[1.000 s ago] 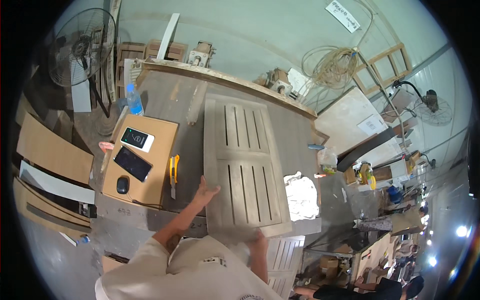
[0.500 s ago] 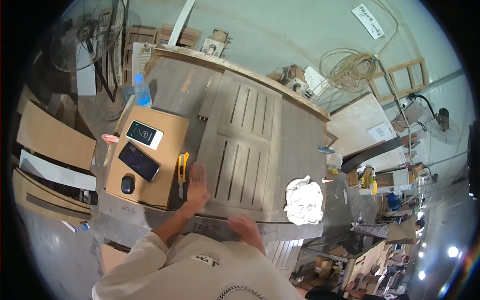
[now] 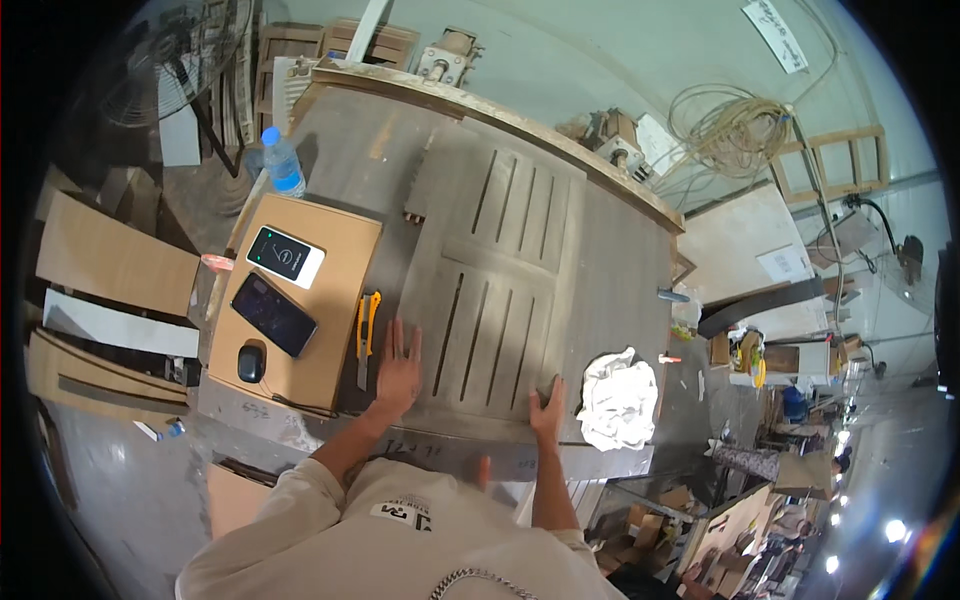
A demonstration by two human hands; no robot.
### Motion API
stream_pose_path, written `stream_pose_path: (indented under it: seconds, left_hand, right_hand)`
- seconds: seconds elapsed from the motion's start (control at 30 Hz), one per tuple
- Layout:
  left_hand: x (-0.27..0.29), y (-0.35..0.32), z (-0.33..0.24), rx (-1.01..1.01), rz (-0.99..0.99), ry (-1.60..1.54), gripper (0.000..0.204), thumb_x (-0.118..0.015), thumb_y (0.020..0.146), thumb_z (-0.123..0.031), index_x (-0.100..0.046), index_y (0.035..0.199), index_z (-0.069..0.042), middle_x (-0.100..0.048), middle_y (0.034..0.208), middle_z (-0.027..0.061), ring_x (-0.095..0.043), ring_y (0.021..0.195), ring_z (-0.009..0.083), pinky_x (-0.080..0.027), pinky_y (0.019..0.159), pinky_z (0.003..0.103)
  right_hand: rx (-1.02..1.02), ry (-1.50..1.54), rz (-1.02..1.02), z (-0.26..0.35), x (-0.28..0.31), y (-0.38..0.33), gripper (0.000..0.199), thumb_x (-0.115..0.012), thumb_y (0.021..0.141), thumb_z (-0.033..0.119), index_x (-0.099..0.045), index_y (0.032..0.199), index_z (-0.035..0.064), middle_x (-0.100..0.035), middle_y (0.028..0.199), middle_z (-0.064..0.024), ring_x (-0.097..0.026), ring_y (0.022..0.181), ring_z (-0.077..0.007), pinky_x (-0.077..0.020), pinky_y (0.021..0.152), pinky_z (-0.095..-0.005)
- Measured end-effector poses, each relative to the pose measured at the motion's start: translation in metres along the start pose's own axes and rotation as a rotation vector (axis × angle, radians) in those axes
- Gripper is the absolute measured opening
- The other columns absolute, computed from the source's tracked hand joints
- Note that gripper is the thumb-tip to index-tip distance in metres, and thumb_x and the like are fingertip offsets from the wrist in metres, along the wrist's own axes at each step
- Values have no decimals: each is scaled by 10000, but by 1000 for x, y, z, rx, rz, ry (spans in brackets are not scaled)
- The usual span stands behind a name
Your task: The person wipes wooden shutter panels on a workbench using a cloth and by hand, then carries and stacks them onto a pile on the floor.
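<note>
A grey-brown wooden panel [image 3: 505,270] with two sets of long slots lies flat on the workbench. Against its left edge, near the front, rests my left hand [image 3: 400,375], open with fingers pointing away from me. My right hand [image 3: 546,415] touches the panel's near right corner, thumb and fingers apart. Just left of my left hand lies a yellow utility knife [image 3: 367,335], its blade end toward me. To the right of my right hand sits a crumpled white cloth [image 3: 618,400].
On the left, a cardboard box [image 3: 345,245] carries a dark phone [image 3: 274,314], a white-edged device [image 3: 286,257] and a small black case [image 3: 251,363]. Behind it stands a water bottle [image 3: 283,165]. A raised wooden rail [image 3: 500,112] borders the workbench's [image 3: 625,290] far side.
My right hand has moved from the workbench's front edge to the panel's near right corner. My left hand stays by the left edge, its fingers now more spread.
</note>
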State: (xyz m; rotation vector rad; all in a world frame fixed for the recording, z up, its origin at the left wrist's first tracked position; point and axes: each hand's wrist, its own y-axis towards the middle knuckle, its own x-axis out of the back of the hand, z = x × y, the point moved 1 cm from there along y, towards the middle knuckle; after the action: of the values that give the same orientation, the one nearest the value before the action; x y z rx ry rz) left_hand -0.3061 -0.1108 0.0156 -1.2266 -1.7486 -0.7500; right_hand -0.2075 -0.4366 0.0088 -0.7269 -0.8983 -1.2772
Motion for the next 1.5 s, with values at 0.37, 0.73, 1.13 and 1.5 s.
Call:
stream_pose_path:
  seconds: [0.37,0.73,1.13,1.5]
  left_hand:
    - [28,4,-19,79,293,144,754,-596,797,-96,-233,1448,18,-34,1507,321,-68,1406,474,-171,1111,577]
    - [9,285,-2,237,-240,49,759,-529,900,-352,-216,1418,106,-60,1482,358,-131,1361,507,-150,1060,641]
    - [-11,307,10,284,-270,225,777,-414,941,-480,-216,1416,104,-188,1424,384,-224,1296,512,-194,1064,581]
    - [-23,304,12,174,-400,333,795,-386,942,-537,-270,1394,108,-228,1385,412,-280,1249,525,-232,1034,573]
  right_hand:
    - [-15,35,65,12,7,19,629,-603,901,300,-368,1376,-39,-394,1397,-284,-362,1307,-440,-318,1069,-480]
    - [132,29,-38,54,-23,263,701,-519,921,461,-333,1416,1,-315,1440,-302,-334,1335,-420,-315,1082,-453]
    - [117,-304,-70,68,-41,318,566,-448,957,401,-362,1412,76,-339,1413,-273,-384,1268,-399,-330,1054,-493]
    - [144,-281,-25,57,-43,320,577,-350,984,420,-302,1452,86,-253,1483,-249,-296,1354,-386,-237,1118,-487]
